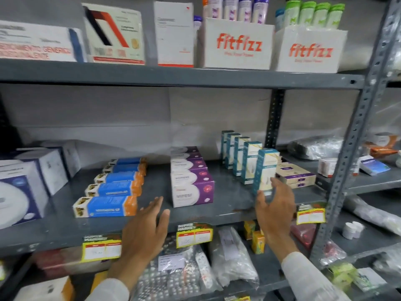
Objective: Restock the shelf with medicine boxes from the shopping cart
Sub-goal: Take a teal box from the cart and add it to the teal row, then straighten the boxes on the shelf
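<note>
A row of upright teal-and-cream medicine boxes [249,161] runs back on the grey middle shelf [227,211]. The frontmost teal box [266,170] stands near the shelf's front, and my right hand [276,211] wraps its lower part, thumb on its left and fingers on its right. My left hand [145,231] hovers flat with fingers spread over the shelf's front edge, between the blue-and-orange boxes [106,206] and the purple-and-white boxes [192,192]. It holds nothing. The shopping cart is out of view.
White-and-navy cartons [19,192] fill the shelf's left. Flat cream boxes [295,174] lie behind my right hand. The top shelf holds "fitfizz" cartons [238,44] with tubes. Bagged blister packs [173,276] sit below. A perforated steel upright [355,137] bounds the right side.
</note>
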`<action>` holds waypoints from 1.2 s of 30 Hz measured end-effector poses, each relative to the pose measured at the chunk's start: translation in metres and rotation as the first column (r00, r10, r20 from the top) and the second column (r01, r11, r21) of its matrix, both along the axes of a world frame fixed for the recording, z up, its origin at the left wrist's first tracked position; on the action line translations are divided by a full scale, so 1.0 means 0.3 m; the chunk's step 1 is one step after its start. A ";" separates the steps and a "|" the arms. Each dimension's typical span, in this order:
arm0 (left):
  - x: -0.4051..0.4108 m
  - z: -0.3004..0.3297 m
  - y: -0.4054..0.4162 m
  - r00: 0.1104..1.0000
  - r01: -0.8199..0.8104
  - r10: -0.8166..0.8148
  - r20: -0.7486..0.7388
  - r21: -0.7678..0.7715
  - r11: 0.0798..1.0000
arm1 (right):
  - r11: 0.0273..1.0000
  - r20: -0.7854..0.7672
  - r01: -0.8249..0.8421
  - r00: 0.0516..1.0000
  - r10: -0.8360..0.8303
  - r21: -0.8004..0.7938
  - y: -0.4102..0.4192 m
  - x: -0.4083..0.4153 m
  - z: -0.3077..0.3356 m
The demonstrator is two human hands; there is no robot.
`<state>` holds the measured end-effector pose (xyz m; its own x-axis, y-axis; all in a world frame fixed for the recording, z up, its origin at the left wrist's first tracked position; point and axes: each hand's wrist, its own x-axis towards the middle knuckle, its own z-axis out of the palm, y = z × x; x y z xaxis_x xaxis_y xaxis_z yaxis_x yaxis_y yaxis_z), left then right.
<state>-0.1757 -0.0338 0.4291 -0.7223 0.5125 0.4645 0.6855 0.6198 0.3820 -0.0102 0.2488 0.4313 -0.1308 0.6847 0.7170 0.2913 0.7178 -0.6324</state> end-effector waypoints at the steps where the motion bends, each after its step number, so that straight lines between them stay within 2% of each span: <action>1: 0.007 0.001 -0.032 1.000 -0.009 0.009 -0.005 0.078 0.997 | 0.997 -0.032 -0.032 0.999 0.034 0.068 -0.039 -0.011 0.007; 4: -0.003 -0.012 -0.179 0.996 -0.061 0.074 -0.041 0.251 0.966 | 0.945 -0.044 -0.209 0.973 0.227 0.252 -0.195 -0.080 0.045; 7: -0.070 -0.021 -0.368 0.984 -0.146 0.167 -0.055 0.273 0.951 | 0.823 0.017 -0.423 0.893 0.450 0.379 -0.398 -0.188 0.085; 9: -0.150 -0.025 -0.489 0.970 -0.223 0.238 -0.048 0.215 0.951 | 0.764 0.112 -0.564 0.821 0.560 0.313 -0.534 -0.277 0.099; 12: -0.273 -0.025 -0.620 0.950 -0.309 0.311 -0.004 0.077 0.948 | 0.727 0.297 -0.686 0.700 0.650 0.025 -0.689 -0.427 0.118; 15: -0.353 -0.044 -0.685 0.954 -0.295 0.291 -0.065 -0.053 0.954 | 0.714 0.442 -0.690 0.606 0.661 -0.122 -0.764 -0.561 0.126; 17: -0.378 -0.068 -0.702 0.962 -0.250 0.237 -0.135 -0.092 0.964 | 0.713 0.464 -0.681 0.584 0.666 -0.166 -0.783 -0.617 0.114; 23: -0.409 -0.114 -0.706 0.963 -0.227 0.212 -0.168 -0.076 0.971 | 0.686 0.402 -0.695 0.577 0.711 -0.216 -0.784 -0.672 0.094; 29: -0.412 -0.117 -0.709 0.969 -0.212 0.204 -0.143 -0.045 0.976 | 0.729 0.413 -0.670 0.629 0.658 -0.141 -0.776 -0.675 0.053; 36: -0.409 -0.122 -0.704 0.966 -0.216 0.214 -0.142 0.002 0.976 | 0.724 0.393 -0.675 0.632 0.668 -0.146 -0.778 -0.682 0.051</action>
<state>-0.2985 -0.2449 0.3927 -0.7439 0.3589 0.5637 0.5816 0.7631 0.2817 -0.2148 0.0154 0.4466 -0.8185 0.2842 0.4993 -0.0585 0.8233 -0.5645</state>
